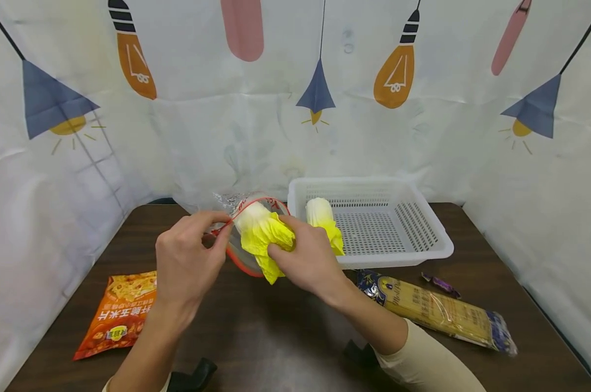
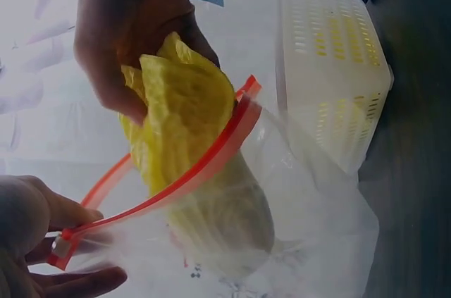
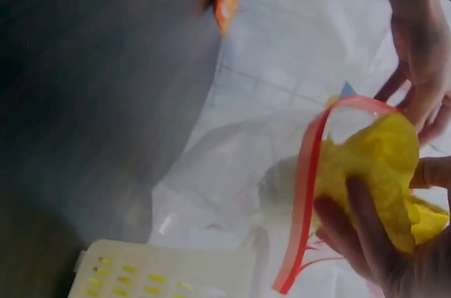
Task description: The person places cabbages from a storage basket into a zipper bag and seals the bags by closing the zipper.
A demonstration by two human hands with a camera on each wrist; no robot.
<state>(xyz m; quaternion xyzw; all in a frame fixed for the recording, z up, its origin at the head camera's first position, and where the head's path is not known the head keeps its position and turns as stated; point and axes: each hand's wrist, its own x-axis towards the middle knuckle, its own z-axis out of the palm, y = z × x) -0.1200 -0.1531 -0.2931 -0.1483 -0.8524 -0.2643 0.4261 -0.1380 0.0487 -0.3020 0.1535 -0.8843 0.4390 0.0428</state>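
A napa cabbage [image 1: 261, 234] with yellow leaves and a white base sits partly inside a clear zip bag [image 2: 317, 220] with a red zip edge. My right hand [image 1: 310, 256] grips its leafy end at the bag's mouth. On the left side of that mouth, my left hand [image 1: 189, 258] pinches the red edge between thumb and finger. Through the clear film, the left wrist view shows the white base, while the leaves stick out above the zip. The mouth stands wide apart around the cabbage. Part of the leaves is hidden behind the right fingers.
A white perforated basket [image 1: 430, 247] stands behind and to the right, with another napa cabbage [image 1: 320, 215] at its left end. An orange snack bag [image 1: 121, 313] lies at left. On the right lie a pasta packet [image 1: 432, 305] and a small purple wrapped item [image 1: 441, 285].
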